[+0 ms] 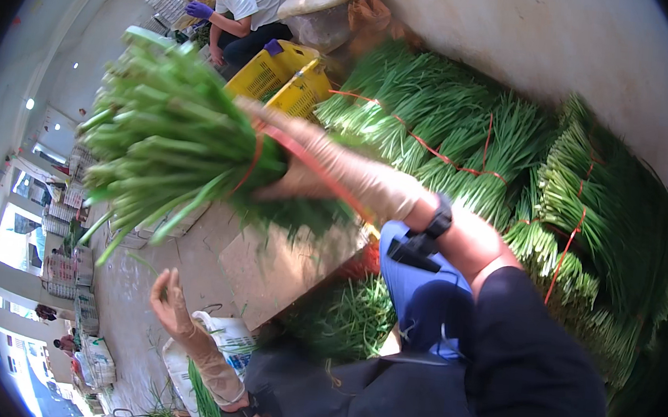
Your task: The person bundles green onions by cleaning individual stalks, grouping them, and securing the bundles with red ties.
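My right hand (323,156), in a thin pale glove, is raised and closed round a thick bundle of green chives (173,135). The bundle's cut stalk ends fan out toward the left, and a red band (255,158) circles it near my fingers; its leafy end hangs behind and below the hand, blurred. A red strip runs along the hand and wrist. Lower left, my left hand (172,305), gloved too, has its fingers stretched upward. A thin green blade (141,261) shows by its fingertips; whether they touch is unclear.
Tied chive bundles (444,131) are heaped along the wall at right. Loose greens (349,313) lie by my knees, and a white sack (219,337) stands near my left forearm. Beyond, a seated co-worker (244,6) works behind a yellow crate (301,86).
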The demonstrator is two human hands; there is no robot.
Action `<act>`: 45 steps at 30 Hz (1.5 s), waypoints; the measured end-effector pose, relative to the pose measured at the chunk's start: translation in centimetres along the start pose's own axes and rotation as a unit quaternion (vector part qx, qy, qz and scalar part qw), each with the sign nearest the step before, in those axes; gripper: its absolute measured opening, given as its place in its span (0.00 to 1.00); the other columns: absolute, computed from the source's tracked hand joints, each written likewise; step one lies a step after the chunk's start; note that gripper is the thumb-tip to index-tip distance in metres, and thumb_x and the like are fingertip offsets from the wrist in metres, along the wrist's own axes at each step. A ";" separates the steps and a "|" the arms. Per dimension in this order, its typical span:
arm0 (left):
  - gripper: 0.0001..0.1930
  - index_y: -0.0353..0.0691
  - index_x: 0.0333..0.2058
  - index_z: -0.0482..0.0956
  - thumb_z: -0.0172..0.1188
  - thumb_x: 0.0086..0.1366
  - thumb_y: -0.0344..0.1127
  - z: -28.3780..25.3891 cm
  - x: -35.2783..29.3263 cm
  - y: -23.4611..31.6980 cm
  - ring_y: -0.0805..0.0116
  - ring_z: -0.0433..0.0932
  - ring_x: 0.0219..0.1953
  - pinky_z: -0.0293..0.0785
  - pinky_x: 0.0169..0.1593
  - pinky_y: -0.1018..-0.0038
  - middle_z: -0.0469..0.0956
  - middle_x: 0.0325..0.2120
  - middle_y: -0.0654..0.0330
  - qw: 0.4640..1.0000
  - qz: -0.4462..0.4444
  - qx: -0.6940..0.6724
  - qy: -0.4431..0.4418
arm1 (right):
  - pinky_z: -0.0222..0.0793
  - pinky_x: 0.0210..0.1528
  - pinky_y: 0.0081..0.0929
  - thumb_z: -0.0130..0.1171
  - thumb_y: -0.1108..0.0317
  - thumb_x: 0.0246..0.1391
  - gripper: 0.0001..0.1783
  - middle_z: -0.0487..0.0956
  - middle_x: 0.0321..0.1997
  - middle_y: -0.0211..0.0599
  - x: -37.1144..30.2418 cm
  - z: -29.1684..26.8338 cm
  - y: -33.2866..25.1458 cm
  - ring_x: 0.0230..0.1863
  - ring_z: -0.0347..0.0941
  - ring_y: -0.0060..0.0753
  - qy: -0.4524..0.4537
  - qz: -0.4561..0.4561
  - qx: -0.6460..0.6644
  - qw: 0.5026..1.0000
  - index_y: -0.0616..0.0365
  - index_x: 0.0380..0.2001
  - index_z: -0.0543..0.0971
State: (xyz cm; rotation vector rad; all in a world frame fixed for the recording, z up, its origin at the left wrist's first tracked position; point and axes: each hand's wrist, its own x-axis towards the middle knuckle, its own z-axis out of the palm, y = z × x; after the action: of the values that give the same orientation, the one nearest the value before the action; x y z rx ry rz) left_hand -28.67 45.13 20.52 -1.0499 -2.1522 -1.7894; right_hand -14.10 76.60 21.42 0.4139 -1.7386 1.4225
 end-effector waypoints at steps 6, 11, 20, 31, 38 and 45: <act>0.20 0.35 0.53 0.62 0.56 0.68 0.35 -3.8 -3.3 -8.3 0.64 0.75 0.41 0.73 0.50 0.70 0.72 0.44 0.52 0.985 -0.140 0.018 0.100 | 0.67 0.57 0.35 0.69 0.64 0.46 0.40 0.74 0.54 0.40 2.2 -17.7 7.5 0.55 0.71 0.40 0.031 -0.038 -0.492 0.869 0.49 0.63 0.65; 0.25 0.35 0.58 0.60 0.57 0.67 0.37 -4.5 -3.4 -14.4 0.68 0.76 0.35 0.73 0.44 0.73 0.75 0.38 0.58 0.970 -0.204 0.053 0.119 | 0.65 0.57 0.37 0.61 0.68 0.52 0.27 0.76 0.47 0.39 1.9 -29.2 17.4 0.50 0.72 0.44 0.007 -0.070 -0.677 0.732 0.46 0.58 0.72; 0.17 0.31 0.50 0.72 0.53 0.65 0.32 -0.9 -0.3 -15.9 0.61 0.74 0.48 0.74 0.50 0.70 0.72 0.49 0.52 0.917 -0.351 0.158 0.100 | 0.53 0.67 0.49 0.51 0.59 0.62 0.23 0.72 0.59 0.29 -3.0 -34.9 39.8 0.62 0.66 0.39 -0.112 0.134 -0.748 0.640 0.34 0.61 0.68; 0.16 0.30 0.47 0.78 0.52 0.68 0.37 0.1 3.2 -17.4 0.60 0.75 0.43 0.71 0.48 0.67 0.78 0.41 0.51 0.856 -0.380 0.343 -0.079 | 0.58 0.66 0.46 0.63 0.61 0.52 0.33 0.67 0.64 0.42 -9.3 -30.0 41.5 0.66 0.61 0.50 -0.068 0.226 -0.632 0.738 0.45 0.62 0.66; 0.15 0.35 0.51 0.76 0.53 0.68 0.33 -2.6 3.7 -14.8 0.55 0.78 0.37 0.74 0.45 0.65 0.79 0.43 0.50 0.679 -0.174 0.645 -0.304 | 0.73 0.49 0.36 0.57 0.59 0.54 0.15 0.81 0.42 0.40 -17.6 -14.8 24.4 0.45 0.77 0.42 -0.134 0.454 -0.257 0.842 0.51 0.42 0.81; 0.10 0.32 0.41 0.78 0.56 0.65 0.32 -1.9 4.3 -14.4 0.50 0.74 0.44 0.68 0.52 0.59 0.78 0.39 0.48 0.830 0.064 0.497 -0.247 | 0.69 0.46 0.30 0.66 0.54 0.50 0.20 0.83 0.40 0.32 -34.1 -2.4 22.5 0.43 0.76 0.30 -0.157 0.559 -0.013 0.814 0.56 0.42 0.82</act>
State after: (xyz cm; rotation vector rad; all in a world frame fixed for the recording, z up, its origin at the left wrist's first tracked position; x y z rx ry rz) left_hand -41.01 44.51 11.73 -1.3209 -2.6282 -0.1402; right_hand -8.44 77.37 -19.08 -0.5616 -2.4207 2.1883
